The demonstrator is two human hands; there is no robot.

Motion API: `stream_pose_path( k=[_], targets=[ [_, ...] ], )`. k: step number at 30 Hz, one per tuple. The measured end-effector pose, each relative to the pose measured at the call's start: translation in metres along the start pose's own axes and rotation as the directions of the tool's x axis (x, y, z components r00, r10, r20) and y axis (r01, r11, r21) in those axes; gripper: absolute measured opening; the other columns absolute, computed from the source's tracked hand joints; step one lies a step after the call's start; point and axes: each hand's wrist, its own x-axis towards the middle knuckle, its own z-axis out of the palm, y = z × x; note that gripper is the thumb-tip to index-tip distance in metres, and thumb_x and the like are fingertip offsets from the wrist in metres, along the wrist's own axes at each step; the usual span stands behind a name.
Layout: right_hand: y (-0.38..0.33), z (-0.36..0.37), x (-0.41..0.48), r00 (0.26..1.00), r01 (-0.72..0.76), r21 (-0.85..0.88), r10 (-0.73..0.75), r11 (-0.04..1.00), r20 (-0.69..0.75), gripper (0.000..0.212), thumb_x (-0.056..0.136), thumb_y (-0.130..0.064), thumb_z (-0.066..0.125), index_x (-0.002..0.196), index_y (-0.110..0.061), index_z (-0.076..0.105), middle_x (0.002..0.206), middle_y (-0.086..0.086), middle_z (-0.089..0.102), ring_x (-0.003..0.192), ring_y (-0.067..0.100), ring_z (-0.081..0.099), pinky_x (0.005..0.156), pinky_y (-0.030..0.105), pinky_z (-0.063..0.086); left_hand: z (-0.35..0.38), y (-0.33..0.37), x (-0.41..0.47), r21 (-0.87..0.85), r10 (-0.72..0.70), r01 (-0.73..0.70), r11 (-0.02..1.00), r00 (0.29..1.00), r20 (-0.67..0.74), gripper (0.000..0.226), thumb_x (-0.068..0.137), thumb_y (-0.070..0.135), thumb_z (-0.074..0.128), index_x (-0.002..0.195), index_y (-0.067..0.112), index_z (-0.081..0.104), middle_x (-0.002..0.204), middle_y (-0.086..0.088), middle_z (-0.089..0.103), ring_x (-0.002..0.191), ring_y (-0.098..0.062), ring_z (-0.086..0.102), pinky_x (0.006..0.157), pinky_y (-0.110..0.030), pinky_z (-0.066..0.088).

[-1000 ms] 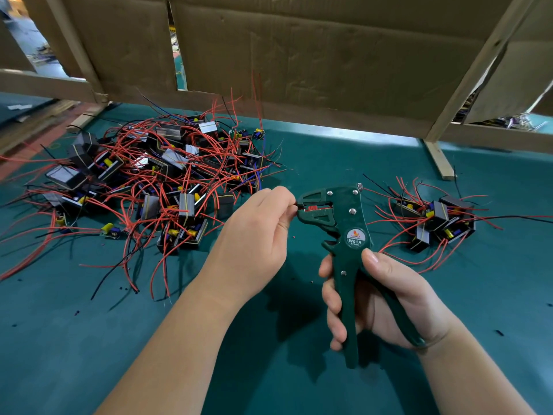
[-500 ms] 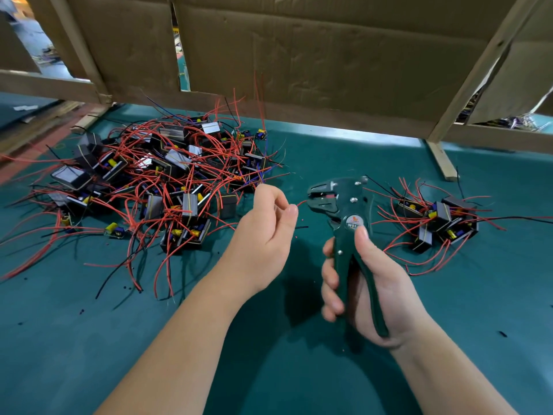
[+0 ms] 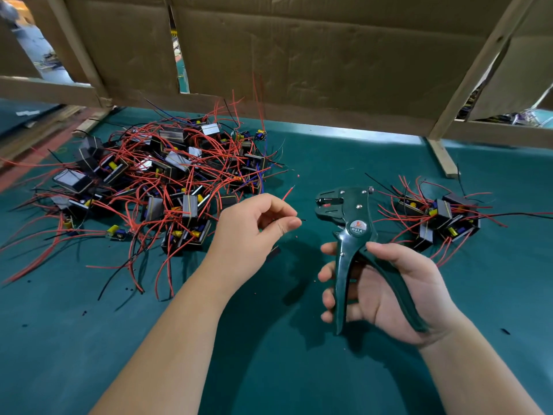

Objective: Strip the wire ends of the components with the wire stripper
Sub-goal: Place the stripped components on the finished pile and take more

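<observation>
Stripper handles have sprung apart and the left hand (image 3: 254,232) has drawn back left, pinching a dark wire end (image 3: 302,219); the right hand (image 3: 384,290) grips the wire stripper (image 3: 357,227).

one wire stripper (image 3: 356,226), two bare hands (image 3: 254,232) (image 3: 389,292), two piles of wired components (image 3: 167,181) (image 3: 443,217)
</observation>
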Motion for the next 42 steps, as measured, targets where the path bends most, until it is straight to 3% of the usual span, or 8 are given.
stream_pose_path(
  k=[6, 12, 19, 30, 35, 42],
  targets=[
    [-0.004, 0.001, -0.005, 0.997, -0.079, 0.033, 0.08, 0.996, -0.019, 0.061, 0.057, -0.03, 0.082, 0.108, 0.0, 0.067, 0.088, 0.023, 0.061, 0.07, 0.04, 0.061, 0.068, 0.054, 0.053, -0.005, 0.001, 0.004, -0.197, -0.064, 0.06, 0.979, 0.998, -0.016, 0.009, 0.081, 0.022, 0.07, 0.082, 0.03, 0.072, 0.061, 0.015, 0.063, 0.053, -0.002, 0.05, 0.056, -0.014, 0.042],
    [0.0, 0.006, -0.005, 0.982, -0.063, 0.03, 0.057, 0.998, 0.179, 0.056, 0.072, -0.031, 0.075, 0.117, 0.0, 0.063, 0.091, 0.024, 0.061, 0.074, 0.04, 0.061, 0.073, 0.055, 0.052, -0.005, 0.006, 0.004, -0.273, -0.1, 0.096, 0.957, 0.995, -0.003, 0.017, 0.084, 0.006, 0.071, 0.084, 0.023, 0.073, 0.068, 0.012, 0.07, 0.06, 0.001, 0.057, 0.06, -0.011, 0.044],
    [0.004, 0.005, -0.005, 0.973, -0.057, -0.011, 0.058, 0.998, 0.222, 0.05, 0.076, -0.032, 0.074, 0.116, -0.003, 0.064, 0.091, 0.023, 0.062, 0.074, 0.038, 0.061, 0.074, 0.054, 0.052, 0.001, 0.013, 0.0, -0.28, -0.086, 0.068, 0.958, 0.995, -0.053, 0.017, 0.083, 0.006, 0.072, 0.08, 0.022, 0.073, 0.074, 0.008, 0.073, 0.069, -0.006, 0.062, 0.07, -0.017, 0.05],
    [0.005, 0.003, -0.004, 0.975, -0.063, -0.02, 0.065, 0.998, 0.214, 0.042, 0.078, -0.031, 0.072, 0.111, -0.006, 0.065, 0.086, 0.021, 0.061, 0.07, 0.036, 0.06, 0.071, 0.052, 0.054, 0.003, 0.015, -0.001, -0.188, -0.059, 0.038, 0.981, 0.992, -0.109, 0.029, 0.082, 0.003, 0.072, 0.077, 0.031, 0.071, 0.068, 0.011, 0.071, 0.064, -0.01, 0.058, 0.064, -0.019, 0.048],
    [0.006, 0.003, -0.004, 0.978, -0.064, -0.007, 0.064, 0.998, 0.199, 0.04, 0.077, -0.03, 0.074, 0.108, -0.006, 0.066, 0.084, 0.02, 0.061, 0.067, 0.035, 0.06, 0.068, 0.05, 0.054, 0.004, 0.015, -0.002, -0.166, -0.02, 0.002, 0.986, 0.994, -0.108, 0.027, 0.083, 0.002, 0.071, 0.079, 0.028, 0.07, 0.072, 0.018, 0.071, 0.071, 0.002, 0.065, 0.07, -0.01, 0.048],
    [0.005, 0.005, -0.004, 0.982, -0.063, -0.009, 0.063, 0.998, 0.18, 0.042, 0.073, -0.031, 0.077, 0.105, -0.006, 0.067, 0.083, 0.02, 0.06, 0.067, 0.035, 0.06, 0.068, 0.051, 0.054, 0.005, 0.014, -0.003, -0.142, 0.01, -0.027, 0.989, 0.993, -0.115, 0.025, 0.084, 0.001, 0.069, 0.082, 0.026, 0.071, 0.077, 0.013, 0.071, 0.076, 0.002, 0.067, 0.073, -0.011, 0.049]
  ],
)
